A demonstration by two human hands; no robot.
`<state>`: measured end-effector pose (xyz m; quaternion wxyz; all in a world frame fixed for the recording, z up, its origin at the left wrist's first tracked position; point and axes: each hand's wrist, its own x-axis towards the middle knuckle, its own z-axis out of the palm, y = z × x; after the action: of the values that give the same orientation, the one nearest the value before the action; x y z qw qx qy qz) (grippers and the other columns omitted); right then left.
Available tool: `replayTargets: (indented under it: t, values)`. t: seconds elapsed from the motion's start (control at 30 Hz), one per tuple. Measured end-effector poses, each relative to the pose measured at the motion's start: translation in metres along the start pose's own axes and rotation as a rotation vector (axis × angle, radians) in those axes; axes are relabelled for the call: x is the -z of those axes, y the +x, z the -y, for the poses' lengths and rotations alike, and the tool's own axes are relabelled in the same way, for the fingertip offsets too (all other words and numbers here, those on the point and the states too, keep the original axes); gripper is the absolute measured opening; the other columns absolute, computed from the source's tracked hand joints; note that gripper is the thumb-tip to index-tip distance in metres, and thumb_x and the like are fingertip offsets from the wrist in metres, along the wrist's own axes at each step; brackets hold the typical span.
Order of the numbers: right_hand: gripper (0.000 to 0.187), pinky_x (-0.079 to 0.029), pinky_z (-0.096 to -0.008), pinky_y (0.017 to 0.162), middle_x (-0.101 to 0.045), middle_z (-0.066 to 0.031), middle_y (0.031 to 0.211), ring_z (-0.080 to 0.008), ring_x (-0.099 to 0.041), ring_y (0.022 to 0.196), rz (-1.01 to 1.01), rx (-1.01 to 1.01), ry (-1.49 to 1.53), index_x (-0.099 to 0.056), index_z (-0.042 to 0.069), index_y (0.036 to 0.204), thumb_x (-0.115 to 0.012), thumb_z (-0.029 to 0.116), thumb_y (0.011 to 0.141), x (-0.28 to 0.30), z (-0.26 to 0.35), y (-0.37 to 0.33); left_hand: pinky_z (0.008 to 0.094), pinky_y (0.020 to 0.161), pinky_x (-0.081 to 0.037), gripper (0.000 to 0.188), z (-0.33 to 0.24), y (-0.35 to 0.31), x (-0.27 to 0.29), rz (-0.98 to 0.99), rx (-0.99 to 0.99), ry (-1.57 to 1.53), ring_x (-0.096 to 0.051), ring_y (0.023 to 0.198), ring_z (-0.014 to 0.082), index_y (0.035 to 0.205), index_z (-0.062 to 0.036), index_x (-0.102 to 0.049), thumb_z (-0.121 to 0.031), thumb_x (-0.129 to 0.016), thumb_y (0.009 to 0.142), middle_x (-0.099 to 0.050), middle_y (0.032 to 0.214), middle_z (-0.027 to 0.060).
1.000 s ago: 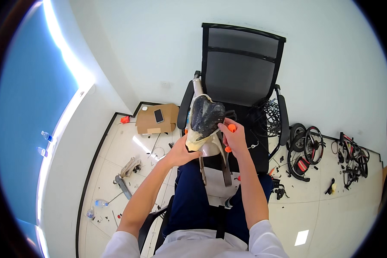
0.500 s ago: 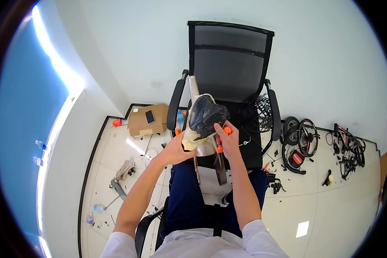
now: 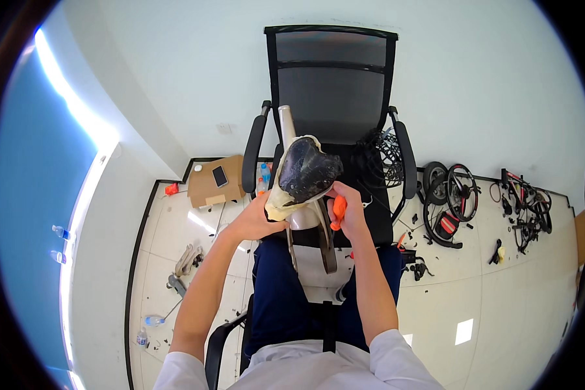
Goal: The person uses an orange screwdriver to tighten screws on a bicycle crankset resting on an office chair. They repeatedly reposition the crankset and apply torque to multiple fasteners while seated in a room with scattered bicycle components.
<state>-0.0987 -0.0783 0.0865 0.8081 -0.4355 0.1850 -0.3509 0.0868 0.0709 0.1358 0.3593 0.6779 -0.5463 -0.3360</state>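
Observation:
In front of me a bicycle saddle [image 3: 309,172] is held up over the seat of the facing chair. Its top is black, and cream foam [image 3: 281,196] shows along the edges. A pale metal tube [image 3: 285,123] sticks up behind it, and a metal frame part [image 3: 326,240] with two long blades hangs below. My left hand [image 3: 260,220] grips the saddle's lower left end. My right hand [image 3: 351,205] is closed round an orange-handled tool [image 3: 338,212] at the saddle's right edge. The tool's working end is hidden, so its kind cannot be told.
A black mesh chair [image 3: 331,84] faces me, with a tangle of black wire [image 3: 387,159] on its seat. Cardboard [image 3: 208,188] with a phone [image 3: 220,176] lies at the left. Bicycle wheels [image 3: 463,192], frame parts [image 3: 523,205] and bottles [image 3: 154,320] are on the floor.
The view has shifted slightly, so the chair appears further left. The orange tool has turned in my right hand, and that hand's fingers now reach under the saddle's edge.

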Motion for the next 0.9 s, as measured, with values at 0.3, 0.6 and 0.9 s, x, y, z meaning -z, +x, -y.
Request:
replayTargets:
  t: [0.3, 0.6, 0.9]
  values:
    - [0.012, -0.033, -0.0219, 0.038, -0.054, 0.0005, 0.061, -0.0065, -0.045, 0.042, 0.024, -0.011, -0.132, -0.065, 0.000, 0.095, -0.064, 0.010, 0.089, -0.001, -0.015, 0.003, 0.0329, 0.093, -0.047, 0.060, 0.013, -0.006, 0.002, -0.032, -0.017, -0.004, -0.058, 0.102, 0.0174, 0.125, -0.0032, -0.052, -0.009, -0.079, 0.072, -0.064, 0.113, 0.0081]
    - [0.010, -0.034, -0.0211, 0.041, -0.050, 0.0041, 0.060, -0.0039, -0.045, 0.044, -0.021, 0.013, -0.193, -0.062, 0.003, 0.082, -0.069, 0.009, 0.086, -0.013, -0.015, 0.000, 0.0314, 0.088, -0.048, 0.057, 0.021, -0.008, 0.002, -0.033, -0.021, -0.047, -0.059, 0.098, 0.0155, 0.123, -0.0030, -0.053, -0.009, -0.079, 0.073, -0.064, 0.110, 0.0062]
    - [0.014, -0.034, -0.0214, 0.041, -0.049, 0.0040, 0.059, -0.0035, -0.044, 0.044, -0.037, 0.006, -0.206, -0.060, 0.004, 0.078, -0.069, 0.010, 0.087, -0.016, -0.014, 0.001, 0.0314, 0.088, -0.048, 0.057, 0.017, -0.010, 0.002, -0.031, -0.008, -0.057, -0.059, 0.098, 0.0158, 0.123, -0.0033, -0.054, -0.010, -0.079, 0.072, -0.064, 0.110, 0.0063]
